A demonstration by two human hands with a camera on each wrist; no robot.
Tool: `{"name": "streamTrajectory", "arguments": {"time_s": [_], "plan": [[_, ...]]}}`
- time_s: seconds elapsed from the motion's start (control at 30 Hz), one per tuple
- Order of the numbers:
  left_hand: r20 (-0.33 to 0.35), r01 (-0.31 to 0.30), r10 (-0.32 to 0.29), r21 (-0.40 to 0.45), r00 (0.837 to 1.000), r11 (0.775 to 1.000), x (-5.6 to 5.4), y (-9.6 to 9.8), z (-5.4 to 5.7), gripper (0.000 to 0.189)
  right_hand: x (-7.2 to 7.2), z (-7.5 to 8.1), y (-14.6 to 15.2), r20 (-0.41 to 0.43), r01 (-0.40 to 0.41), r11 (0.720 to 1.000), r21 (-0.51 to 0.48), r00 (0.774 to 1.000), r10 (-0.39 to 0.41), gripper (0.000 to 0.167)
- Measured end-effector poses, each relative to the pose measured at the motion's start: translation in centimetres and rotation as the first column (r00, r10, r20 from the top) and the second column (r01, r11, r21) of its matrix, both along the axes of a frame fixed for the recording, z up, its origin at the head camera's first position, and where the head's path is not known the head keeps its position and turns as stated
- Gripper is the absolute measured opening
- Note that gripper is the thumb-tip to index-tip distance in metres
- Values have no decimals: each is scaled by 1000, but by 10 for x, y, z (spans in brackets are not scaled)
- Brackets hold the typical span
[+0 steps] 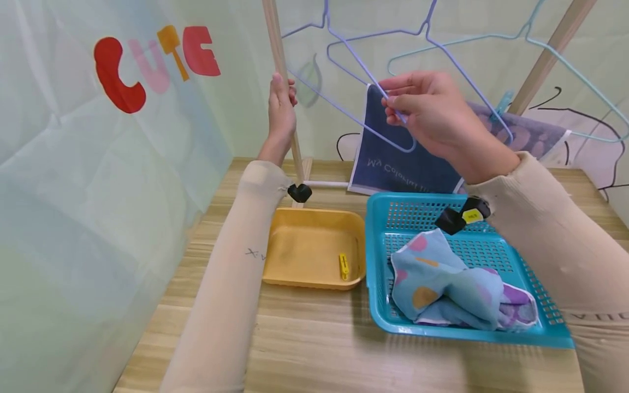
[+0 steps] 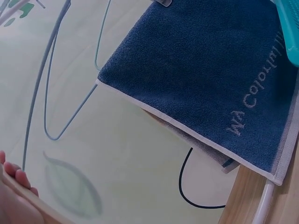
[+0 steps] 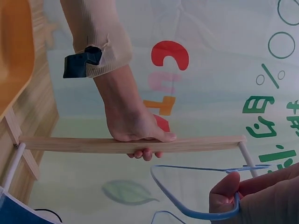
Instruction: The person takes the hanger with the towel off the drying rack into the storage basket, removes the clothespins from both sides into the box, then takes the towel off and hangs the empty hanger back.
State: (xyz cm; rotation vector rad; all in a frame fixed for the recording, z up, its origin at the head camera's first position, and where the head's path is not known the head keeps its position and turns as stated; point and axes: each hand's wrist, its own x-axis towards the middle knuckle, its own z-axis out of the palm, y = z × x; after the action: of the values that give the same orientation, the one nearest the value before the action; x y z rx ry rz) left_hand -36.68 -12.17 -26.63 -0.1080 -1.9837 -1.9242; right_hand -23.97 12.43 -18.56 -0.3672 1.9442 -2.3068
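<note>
My left hand [image 1: 282, 112] grips the wooden upright post [image 1: 275, 38] of a hanging rack; in the right wrist view its fingertips curl round under the post [image 3: 201, 143]. With thumb and fingers, my right hand [image 1: 434, 109] pinches the sloping arm of a lavender hanger [image 1: 355, 53], the nearest of 3. A navy towel [image 1: 393, 147] with upside-down lettering hangs behind it, a blue clothespin [image 1: 505, 102] at its far side. Seen from the left wrist, the towel [image 2: 196, 70] fills the upper right. Another lavender hanger [image 1: 375, 34] and a mint-green hanger [image 1: 565, 54] are farther right.
Below the right forearm, a teal basket [image 1: 375, 273] holds a crumpled light-blue spotted towel [image 1: 442, 284]. Left of it, an orange-yellow tray [image 1: 304, 245] holds a small yellow object [image 1: 344, 266]. Both stand on a wood-grain table [image 1: 304, 338]. A papered wall with letters stands left.
</note>
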Motion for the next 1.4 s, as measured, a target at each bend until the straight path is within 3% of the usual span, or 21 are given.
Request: {"name": "streamTrajectory", "arguments": {"time_s": [0.33,0.43,0.6,0.83,0.97,1.07,1.13,1.3,1.4], "plan": [[4,-3,3,7,1000,1000,0,0,1,38,-2,-5,-5,-3,-23,996,81,1000,24,22],[1,0,0,4,1000,1000,0,1,1,38,-1,-7,-2,-37,-4,985,175,999,11,28],[10,4,-4,6,1000,1000,0,1,1,38,-1,-8,4,-153,92,904,417,988,-30,35],[18,4,-4,11,1000,1000,0,0,1,41,0,-10,12,-302,203,819,537,953,-38,35],[21,3,-3,8,1000,1000,1,1,1,40,1,-10,20,-383,282,757,589,923,-45,36],[21,4,-4,9,1000,1000,1,1,0,39,1,-9,28,-438,336,745,577,897,-65,35],[19,5,-5,10,1000,1000,1,1,0,39,0,-9,34,-492,386,739,552,866,-85,32],[15,5,-5,7,1000,1000,2,1,0,38,0,-6,49,-620,548,658,516,769,-154,30],[7,3,-3,7,1000,1000,1,1,0,38,0,-3,62,-639,602,620,503,742,-202,31]]}}
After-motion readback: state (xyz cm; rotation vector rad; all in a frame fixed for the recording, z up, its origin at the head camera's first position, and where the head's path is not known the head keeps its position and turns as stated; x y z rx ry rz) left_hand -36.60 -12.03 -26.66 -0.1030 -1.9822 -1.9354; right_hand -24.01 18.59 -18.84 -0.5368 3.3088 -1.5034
